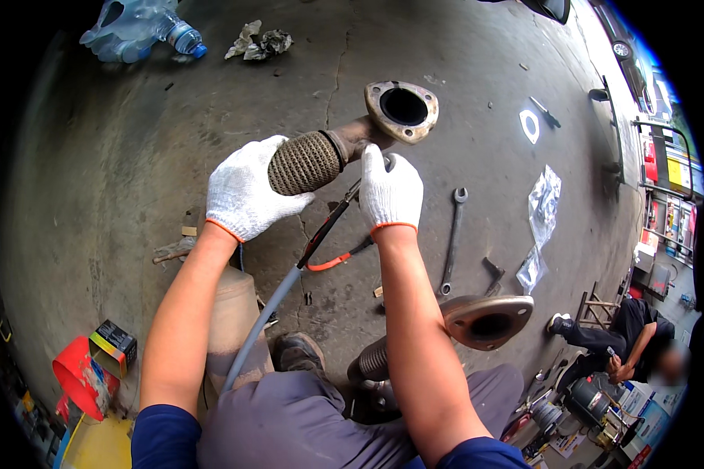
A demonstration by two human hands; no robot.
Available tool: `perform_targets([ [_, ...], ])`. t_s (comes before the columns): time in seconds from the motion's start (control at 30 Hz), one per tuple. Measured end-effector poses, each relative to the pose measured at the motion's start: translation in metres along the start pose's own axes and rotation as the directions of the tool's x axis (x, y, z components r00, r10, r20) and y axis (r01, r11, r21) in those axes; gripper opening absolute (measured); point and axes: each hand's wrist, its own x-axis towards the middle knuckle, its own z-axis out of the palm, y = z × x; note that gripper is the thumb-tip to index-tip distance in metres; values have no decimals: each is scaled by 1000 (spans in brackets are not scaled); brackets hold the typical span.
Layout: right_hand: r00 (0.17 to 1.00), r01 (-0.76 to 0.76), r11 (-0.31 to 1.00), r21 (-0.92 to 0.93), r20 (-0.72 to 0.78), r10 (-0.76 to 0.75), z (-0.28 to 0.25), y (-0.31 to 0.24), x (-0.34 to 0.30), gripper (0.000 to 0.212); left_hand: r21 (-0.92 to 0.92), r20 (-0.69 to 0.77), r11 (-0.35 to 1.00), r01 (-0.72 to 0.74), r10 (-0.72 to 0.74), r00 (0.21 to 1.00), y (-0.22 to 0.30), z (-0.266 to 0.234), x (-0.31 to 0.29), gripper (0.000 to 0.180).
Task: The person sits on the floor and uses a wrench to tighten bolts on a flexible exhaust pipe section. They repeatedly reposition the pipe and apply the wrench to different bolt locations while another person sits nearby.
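Observation:
My left hand (pixel 246 187), in a white knit glove, is wrapped round the braided section of an exhaust flex pipe (pixel 305 162). The pipe is raised above the floor, tilted up to the right, its three-hole flange (pixel 403 112) at the far end. Close under the pipe's bent neck is my right hand (pixel 391 187), gloved alike, its fingers curled closed. A grey hose (pixel 262 324) with a dark, red-striped end runs up to this hand; what the fingers grip is mostly hidden. A second exhaust pipe (pixel 489 322) with a flange is partly covered by my right forearm.
On the concrete floor to the right lie a combination wrench (pixel 453 242), a clear plastic bag (pixel 544 207) and a pale gasket (pixel 529 126). Plastic bottles (pixel 181 37) lie far left, a red container (pixel 82 377) near left. A seated co-worker (pixel 618 340) is at right.

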Motion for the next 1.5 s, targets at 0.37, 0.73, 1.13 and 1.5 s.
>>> perform_targets([
  [0.37, 998, 51, 999, 6, -29, -51, 5, 8, 7, 58, -14, -98, 999, -51, 49, 994, -3, 14, -2, 78],
  [0.73, 995, -44, 989, 139, -87, 57, -1, 3, 1, 42, -16, -55, 999, -34, 33, 998, 5, 11, -2, 81],
  [1.13, 996, -74, 996, 40, 55, 72, -8, -2, -5, 42, -27, -4, 1000, -1, 1, 1000, 5, 6, -2, 83],
  [1.5, 981, -191, 968, 162, 72, 181, -3, 1, -8, 57, -35, 2, 999, -17, 17, 1000, 6, 10, 1, 79],
])
